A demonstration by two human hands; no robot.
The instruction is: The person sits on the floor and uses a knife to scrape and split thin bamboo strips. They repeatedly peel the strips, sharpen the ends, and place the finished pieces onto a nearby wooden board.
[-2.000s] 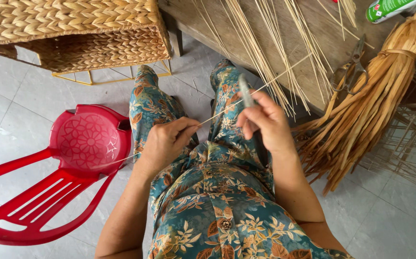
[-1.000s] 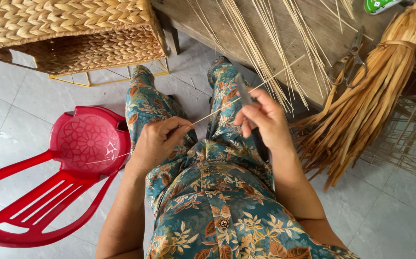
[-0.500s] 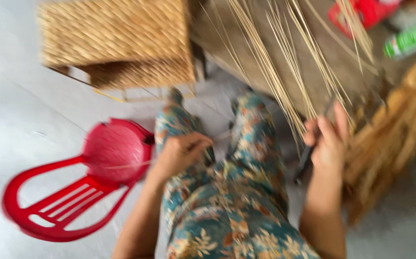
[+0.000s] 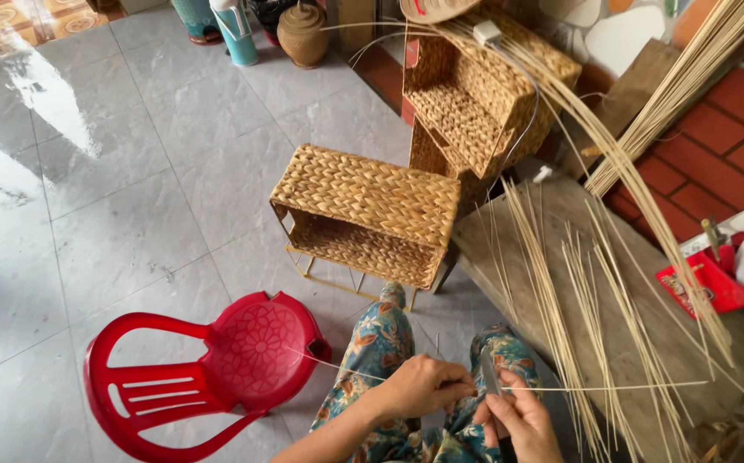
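My left hand [image 4: 423, 386] pinches a long thin reed strip [image 4: 612, 387] that runs from near the red chair across my lap to the right. My right hand [image 4: 522, 422] holds a small knife [image 4: 489, 377] with its blade against the strip, close to the left hand's fingers. Both hands rest over my knees in floral trousers [image 4: 376, 339]. Several more pale reed strips [image 4: 561, 291] lie on the low wooden board [image 4: 646, 360] to my right.
A red plastic chair [image 4: 209, 373] lies tipped over on the grey tiled floor at my left. A woven basket [image 4: 363, 214] stands ahead, with more woven baskets [image 4: 475, 94] stacked behind. A red tray [image 4: 711, 287] sits by the brick wall.
The view has lifted and steadied, showing the floor and baskets ahead. My right hand has come back from the strips on the board to the strip beside my left hand.
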